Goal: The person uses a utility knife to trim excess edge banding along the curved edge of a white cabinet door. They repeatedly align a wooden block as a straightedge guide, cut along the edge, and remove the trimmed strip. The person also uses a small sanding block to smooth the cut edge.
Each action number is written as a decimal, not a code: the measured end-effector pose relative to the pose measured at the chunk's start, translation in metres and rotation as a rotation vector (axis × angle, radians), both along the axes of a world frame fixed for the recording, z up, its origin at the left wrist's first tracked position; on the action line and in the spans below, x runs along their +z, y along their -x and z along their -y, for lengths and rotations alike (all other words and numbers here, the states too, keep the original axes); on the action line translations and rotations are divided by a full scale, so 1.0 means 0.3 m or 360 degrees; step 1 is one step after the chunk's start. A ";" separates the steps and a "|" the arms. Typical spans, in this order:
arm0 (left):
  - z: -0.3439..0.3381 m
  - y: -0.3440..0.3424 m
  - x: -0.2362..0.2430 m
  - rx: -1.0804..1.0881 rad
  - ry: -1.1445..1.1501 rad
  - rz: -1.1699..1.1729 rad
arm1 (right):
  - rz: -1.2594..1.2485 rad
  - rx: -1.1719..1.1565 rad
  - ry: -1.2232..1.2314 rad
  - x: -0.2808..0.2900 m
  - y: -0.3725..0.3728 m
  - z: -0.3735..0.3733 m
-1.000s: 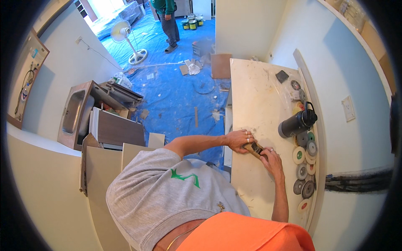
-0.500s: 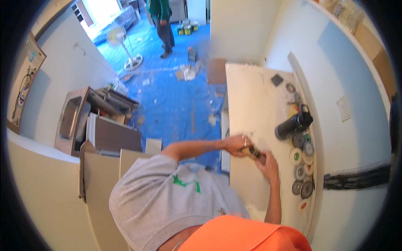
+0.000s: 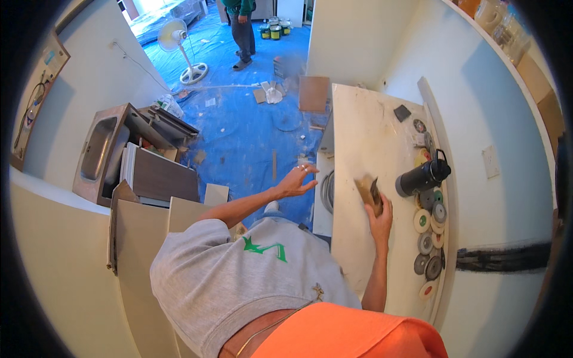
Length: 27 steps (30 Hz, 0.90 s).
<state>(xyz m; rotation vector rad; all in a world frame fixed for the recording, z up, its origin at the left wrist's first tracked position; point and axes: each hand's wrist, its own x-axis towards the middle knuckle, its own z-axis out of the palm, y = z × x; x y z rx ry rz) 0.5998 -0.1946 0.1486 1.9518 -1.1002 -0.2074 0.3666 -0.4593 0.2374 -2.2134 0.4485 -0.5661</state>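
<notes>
A person in a gray fabric shirt with a green printed graphic holds a blocky, tan-and-dark-brown hand tool over a cream-colored, flat-topped counter. The right hand grasps it, the grip pinching the near end between thumb and fingers; whether its underside touches the surface cannot be told. The tool's long axis runs at a slant, its free end pointing away from the person and to the left. The left hand, a ring on a finger, hangs just beyond the counter's left edge, its grip spread. To the tool's right lie a black cylindrical bottle and round gray and cream discs, some bearing green or red center labels, their print too small to read.
</notes>
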 end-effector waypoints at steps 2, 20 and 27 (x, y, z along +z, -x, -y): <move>0.047 0.046 0.022 0.0054 0.0300 -0.0659 | 0.0223 -0.0016 -0.0295 0.012 -0.121 -0.081; -0.368 -0.415 0.437 0.0331 0.1101 -0.0736 | -0.1065 0.1123 0.0508 0.451 -0.957 -0.330; -0.615 -0.630 0.584 -0.0221 0.1247 -0.0972 | -0.1090 0.1245 0.0405 0.376 -1.103 -0.426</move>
